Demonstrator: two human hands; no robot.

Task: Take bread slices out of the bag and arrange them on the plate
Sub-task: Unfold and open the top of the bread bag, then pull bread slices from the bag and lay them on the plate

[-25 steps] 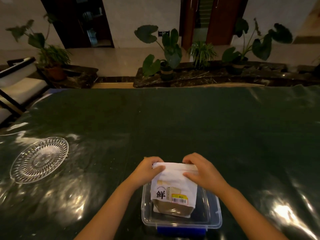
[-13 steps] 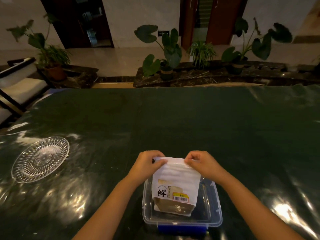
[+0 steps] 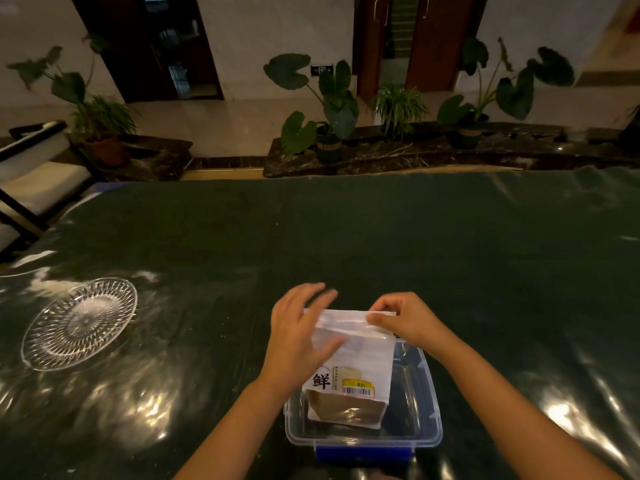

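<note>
A white bread bag [image 3: 360,362] with a black character and a yellow barcode label stands upright in a clear plastic box [image 3: 422,403] near the table's front edge. My right hand [image 3: 405,317] pinches the bag's top right corner. My left hand [image 3: 298,327] is at the bag's upper left with fingers spread, thumb laid across the front and fingers behind; I cannot tell whether it grips. No bread slice shows outside the bag. An empty clear glass plate [image 3: 81,322] with a ribbed pattern lies far to the left.
The table is covered with a dark green glossy sheet [image 3: 346,237]. The box has a blue latch [image 3: 363,455] on its near side. Potted plants [image 3: 329,109] and a stone ledge stand beyond the far edge; a chair [image 3: 31,171] is at far left.
My left hand has let go of its pinch on the bag's top left corner and spread open against the bag. The right hand keeps its pinch. The bag's top has risen slightly.
</note>
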